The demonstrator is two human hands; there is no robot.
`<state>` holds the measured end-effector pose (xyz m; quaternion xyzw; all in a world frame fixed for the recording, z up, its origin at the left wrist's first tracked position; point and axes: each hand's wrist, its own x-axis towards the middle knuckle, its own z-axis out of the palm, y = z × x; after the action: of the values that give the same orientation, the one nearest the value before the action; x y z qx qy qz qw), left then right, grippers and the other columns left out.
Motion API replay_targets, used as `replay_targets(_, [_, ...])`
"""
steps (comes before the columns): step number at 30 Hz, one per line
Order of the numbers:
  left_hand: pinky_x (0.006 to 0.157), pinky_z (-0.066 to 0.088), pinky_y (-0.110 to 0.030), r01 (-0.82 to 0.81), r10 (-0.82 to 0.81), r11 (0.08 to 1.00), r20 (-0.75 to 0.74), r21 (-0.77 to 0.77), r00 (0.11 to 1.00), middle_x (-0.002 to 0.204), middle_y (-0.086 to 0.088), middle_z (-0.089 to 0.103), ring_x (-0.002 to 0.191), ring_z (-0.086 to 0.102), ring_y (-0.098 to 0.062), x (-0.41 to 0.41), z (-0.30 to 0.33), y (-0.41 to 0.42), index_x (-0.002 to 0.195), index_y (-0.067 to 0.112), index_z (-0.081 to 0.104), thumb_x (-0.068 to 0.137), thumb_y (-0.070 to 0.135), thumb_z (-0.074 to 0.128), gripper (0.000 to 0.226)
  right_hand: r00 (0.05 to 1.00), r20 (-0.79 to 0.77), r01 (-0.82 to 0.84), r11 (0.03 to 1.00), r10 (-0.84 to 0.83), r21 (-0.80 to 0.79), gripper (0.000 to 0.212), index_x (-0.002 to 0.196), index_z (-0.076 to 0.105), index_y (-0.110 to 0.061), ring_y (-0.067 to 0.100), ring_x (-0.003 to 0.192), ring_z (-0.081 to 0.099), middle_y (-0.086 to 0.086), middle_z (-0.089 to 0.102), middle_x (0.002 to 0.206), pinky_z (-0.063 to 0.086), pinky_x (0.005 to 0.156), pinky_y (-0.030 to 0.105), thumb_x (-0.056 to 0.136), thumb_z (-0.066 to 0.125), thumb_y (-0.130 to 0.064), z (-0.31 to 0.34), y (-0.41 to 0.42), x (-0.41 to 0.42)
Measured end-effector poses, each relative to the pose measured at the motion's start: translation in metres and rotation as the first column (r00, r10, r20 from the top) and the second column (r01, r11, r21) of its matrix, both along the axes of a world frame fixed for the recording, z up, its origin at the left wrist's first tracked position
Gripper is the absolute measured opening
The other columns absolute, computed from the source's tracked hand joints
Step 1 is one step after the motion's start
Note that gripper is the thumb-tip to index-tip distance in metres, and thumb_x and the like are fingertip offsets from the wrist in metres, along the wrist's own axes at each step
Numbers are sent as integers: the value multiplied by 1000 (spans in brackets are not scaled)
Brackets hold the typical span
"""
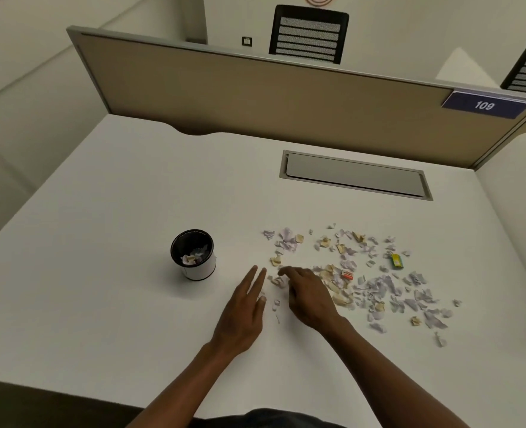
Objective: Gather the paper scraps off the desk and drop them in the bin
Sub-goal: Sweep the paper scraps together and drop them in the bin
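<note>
Several torn paper scraps [376, 287], white, lilac and cream, lie scattered over the right middle of the white desk [132, 196]. A small round bin [193, 256], black inside with a white wall, stands upright to their left and holds a few scraps. My left hand [244, 310] rests flat on the desk with fingers straight and apart, at the left edge of the pile. My right hand [309, 296] lies palm down over the near-left scraps, fingers curled toward a small cluster [277, 281] between the two hands. Whether it grips any paper is hidden.
A yellow-green small box [396, 261] and a red-and-white one [347, 275] sit among the scraps. A grey cable hatch [356, 174] is set into the desk behind them. A tan partition [255, 94] with a "109" label closes the far edge.
</note>
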<state>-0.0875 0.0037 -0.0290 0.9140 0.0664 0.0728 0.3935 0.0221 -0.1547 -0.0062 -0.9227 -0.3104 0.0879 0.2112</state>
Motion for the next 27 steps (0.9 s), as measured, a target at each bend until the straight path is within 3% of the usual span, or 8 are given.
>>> replay_targets(3, [116, 21, -18, -31, 31, 999, 9, 9, 999, 165, 9, 19, 149, 21, -5, 18, 7, 10, 155, 39, 17, 105, 29, 36, 54, 999, 45, 26, 1000, -27, 15, 44, 138, 51, -18, 30, 127, 53, 11, 56, 142, 49, 101, 44, 95, 45, -8, 8, 12, 21])
replay_targets(6, [116, 19, -19, -54, 54, 998, 18, 24, 998, 164, 5, 22, 150, 22, -9, 42, 15, 19, 156, 31, 22, 105, 26, 36, 53, 999, 44, 15, 994, -10, -105, 54, 152, 34, -15, 32, 147, 31, 13, 34, 160, 36, 117, 47, 99, 44, -14, 13, 26, 46])
replay_targets(9, [118, 20, -21, -59, 58, 998, 26, 28, 998, 163, 2, 26, 149, 24, -12, 65, 23, 24, 155, 26, 26, 105, 23, 37, 51, 999, 17, -36, 973, 41, -226, 56, 155, 26, -13, 30, 152, 20, 11, 23, 164, 29, 120, 48, 101, 40, -20, 10, 34, 59])
replay_targets(13, [120, 26, -30, -34, 33, 997, 10, 66, 999, 161, -2, 30, 150, 24, -17, 94, 25, 32, 154, 21, 28, 105, 20, 37, 50, 992, 38, -109, 961, 123, -254, 53, 148, 36, -7, 34, 142, 36, 16, 38, 156, 42, 110, 48, 97, 45, -17, 3, 33, 44])
replay_targets(15, [121, 26, -33, -10, 13, 996, -32, 93, 999, 162, -3, 27, 151, 19, -18, 109, 22, 36, 155, 20, 27, 105, 19, 35, 50, 988, 52, -135, 970, 148, -201, 48, 143, 44, -6, 36, 132, 46, 16, 49, 147, 47, 101, 47, 95, 43, -10, 1, 28, 31])
replay_targets(18, [123, 20, -34, 69, -53, 984, -98, 162, 994, 165, -2, 20, 154, 9, -17, 130, 18, 38, 156, 19, 23, 104, 16, 34, 54, 987, 28, -154, 986, 156, -65, 45, 138, 54, -11, 29, 126, 52, 10, 60, 138, 47, 100, 42, 95, 41, -6, 4, 22, 17])
replay_targets(23, [126, 9, -39, 279, -198, 904, -263, 324, 944, 167, -2, 9, 154, 1, -21, 150, 8, 31, 158, 21, 15, 102, 15, 34, 59, 997, 9, 74, 989, -75, 126, 38, 115, 67, -12, 26, 111, 61, 9, 69, 121, 51, 90, 36, 88, 45, 3, 15, 16, 28])
replay_targets(27, [126, 9, -38, 301, -222, 876, -240, 376, 945, 166, -6, 16, 154, 9, -24, 136, -6, 25, 156, 16, 22, 102, 19, 40, 57, 982, 23, 184, 980, -187, 74, 48, 130, 61, -10, 31, 123, 55, 13, 60, 135, 49, 100, 40, 88, 43, 4, 23, 13, 64])
